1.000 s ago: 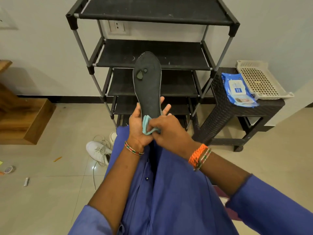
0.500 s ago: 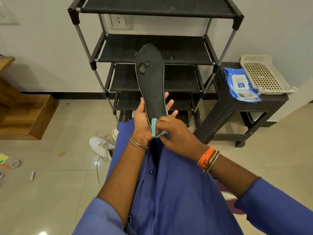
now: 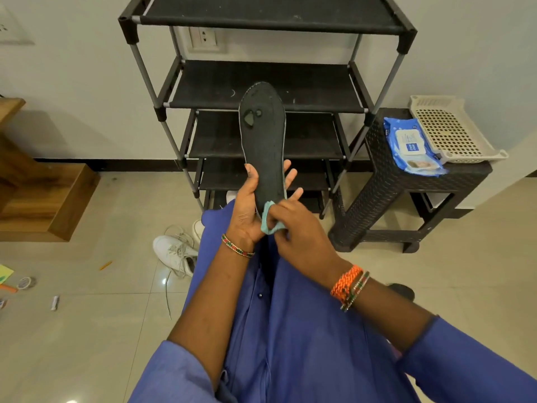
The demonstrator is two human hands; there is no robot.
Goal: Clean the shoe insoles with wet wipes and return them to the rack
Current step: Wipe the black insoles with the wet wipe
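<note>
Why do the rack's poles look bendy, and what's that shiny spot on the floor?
Head view: the wide lens bows the rack poles outward toward the edges; the bright spot on the floor tile at the bottom edge is glare from a light; the insole and hands look sharp.

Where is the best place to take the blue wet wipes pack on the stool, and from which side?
Grip the wet wipes pack by its two long edges, coming from above. It lies flat on the stool; its right edge touches the basket, so slide it left first.

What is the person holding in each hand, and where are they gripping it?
The left hand grips the black insole by its lower, heel end. The right hand pinches a crumpled wet wipe against that end.
</note>
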